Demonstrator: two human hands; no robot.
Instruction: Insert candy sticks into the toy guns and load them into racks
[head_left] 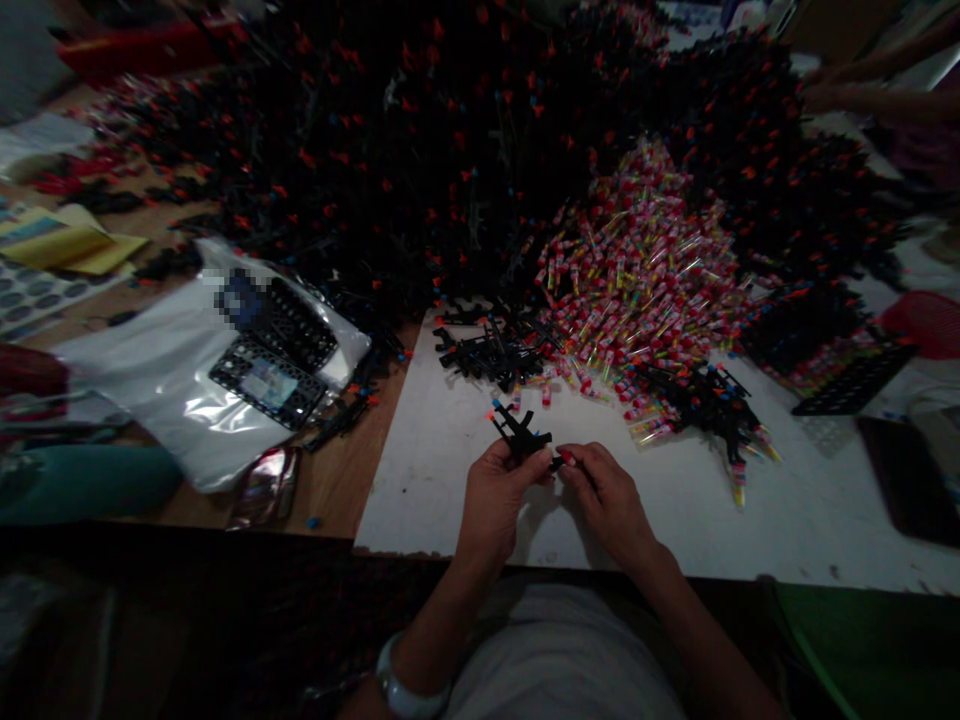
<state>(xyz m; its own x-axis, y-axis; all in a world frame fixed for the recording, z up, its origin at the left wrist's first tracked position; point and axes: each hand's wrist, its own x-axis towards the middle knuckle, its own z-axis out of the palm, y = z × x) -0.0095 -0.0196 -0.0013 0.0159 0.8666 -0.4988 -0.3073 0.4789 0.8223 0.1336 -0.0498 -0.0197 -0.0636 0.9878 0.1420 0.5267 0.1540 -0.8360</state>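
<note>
Over the white board, my left hand (495, 490) grips a small black toy gun (517, 432), which has orange and blue bits at its muzzle end. My right hand (604, 495) is closed in a pinch at the gun's rear end, with a small red piece (566, 456) showing at its fingertips; what the piece belongs to is hidden. Just beyond my hands lies a cluster of black toy guns (495, 350). A heap of clear candy tubes with red caps (645, 270) rises behind on the right. More guns mixed with candy tubes lie at a pile (705, 405) right of my hands.
A large mound of black toy guns (337, 150) fills the back. A white plastic bag with black trays (187, 350) lies left. On the right are a black crate (855, 375), a red basket (926, 322) and a dark phone (911, 475). Another person's arm (885, 95) reaches in.
</note>
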